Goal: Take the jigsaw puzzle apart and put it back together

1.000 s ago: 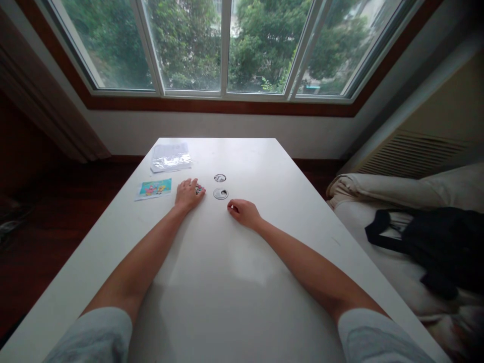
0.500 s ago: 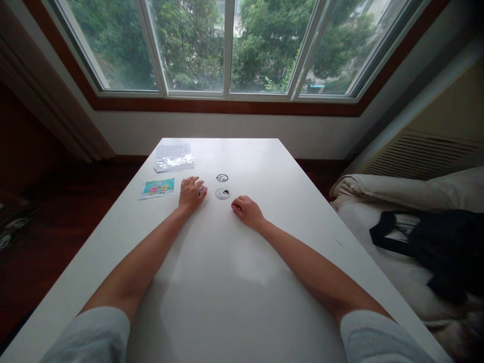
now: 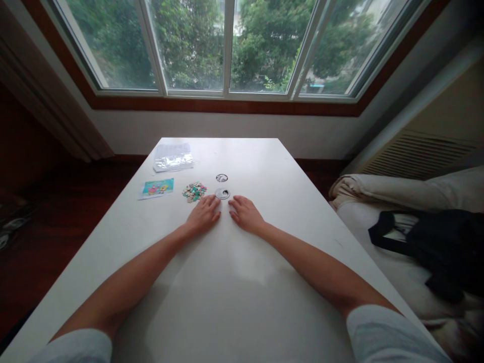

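Both my hands rest on the white table (image 3: 242, 282), palms down, close together with a small gap between them. My left hand (image 3: 204, 213) lies open with nothing in it, its fingertips by the near edge of a round silvery disc-like piece (image 3: 219, 194) with a dark spot. Just beyond and left of that hand is a loose heap of small multicoloured jigsaw puzzle pieces (image 3: 194, 191). My right hand (image 3: 245, 213) is also open and holds nothing; its fingertips point at the disc's right side. Behind the disc lies a second, dark-rimmed round piece (image 3: 222, 178).
A small picture card (image 3: 158, 188) with a turquoise print lies left of the heap. Farther back is a clear plastic bag (image 3: 173, 157). To the right of the table stands a light-covered seat (image 3: 355, 222) with a dark bag (image 3: 446, 242). A window (image 3: 227, 45) is ahead.
My left hand has come off the puzzle pieces, moving right and nearer to me, so the heap shows. My right hand has uncurled its fingers and stays about where it was.
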A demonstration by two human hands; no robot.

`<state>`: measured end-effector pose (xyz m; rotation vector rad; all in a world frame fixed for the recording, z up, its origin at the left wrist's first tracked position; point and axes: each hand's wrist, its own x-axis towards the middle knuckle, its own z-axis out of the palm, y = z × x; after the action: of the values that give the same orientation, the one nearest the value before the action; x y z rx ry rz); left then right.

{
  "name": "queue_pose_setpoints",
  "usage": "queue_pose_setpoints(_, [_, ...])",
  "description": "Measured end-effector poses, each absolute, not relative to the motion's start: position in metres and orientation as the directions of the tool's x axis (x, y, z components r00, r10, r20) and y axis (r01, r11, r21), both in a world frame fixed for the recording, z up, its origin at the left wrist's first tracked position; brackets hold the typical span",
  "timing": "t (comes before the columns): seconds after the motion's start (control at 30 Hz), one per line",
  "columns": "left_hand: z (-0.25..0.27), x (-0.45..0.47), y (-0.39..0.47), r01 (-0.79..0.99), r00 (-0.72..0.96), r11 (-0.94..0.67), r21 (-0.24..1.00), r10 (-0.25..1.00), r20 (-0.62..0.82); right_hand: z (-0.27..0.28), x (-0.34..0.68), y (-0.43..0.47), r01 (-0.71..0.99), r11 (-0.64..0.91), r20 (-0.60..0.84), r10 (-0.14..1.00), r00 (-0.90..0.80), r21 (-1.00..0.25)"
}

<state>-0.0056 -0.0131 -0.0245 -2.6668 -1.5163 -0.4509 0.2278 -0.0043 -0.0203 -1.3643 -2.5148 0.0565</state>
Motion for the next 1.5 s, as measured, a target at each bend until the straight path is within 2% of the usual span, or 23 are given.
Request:
queue_pose_setpoints(0.17, [-0.032,-0.011,-0.011,0.855,0.488,-0.506,0.111,0.859,0.156,-0.022,0.226,-0.012,0.816,0.566,0.074,0.824,-0.561,-0.115])
queue_pose_setpoints(0.43, [-0.030,-0.014,-0.008,0.885,0.438,-0.451,0.114,0.891,0.123,-0.017,0.241,-0.018,0.848,0.519,0.022,0.854,-0.520,-0.109])
queue_pose_setpoints(0.6, [-0.028,-0.011,-0.007,0.876,0.452,-0.466,0.121,0.883,0.128,-0.015,0.244,-0.013,0.843,0.525,0.030,0.850,-0.525,-0.116])
queue_pose_setpoints(0.83, [-0.021,-0.017,-0.008,0.772,0.621,-0.624,0.118,0.781,0.068,-0.016,0.240,-0.007,0.762,0.636,0.059,0.771,-0.634,-0.121])
queue_pose_setpoints(1.03, [-0.016,-0.026,-0.007,0.699,0.701,-0.701,0.143,0.711,0.058,-0.013,0.244,-0.006,0.735,0.663,0.050,0.746,-0.664,-0.138])
queue_pose_setpoints(1.33, [-0.025,-0.021,-0.009,0.804,0.563,-0.578,0.139,0.815,0.137,-0.013,0.242,-0.006,0.778,0.610,0.086,0.792,-0.604,-0.154])
queue_pose_setpoints(1.5, [-0.026,-0.020,-0.008,0.826,0.538,-0.551,0.122,0.834,0.121,-0.014,0.242,-0.005,0.794,0.592,0.063,0.805,-0.589,-0.136])
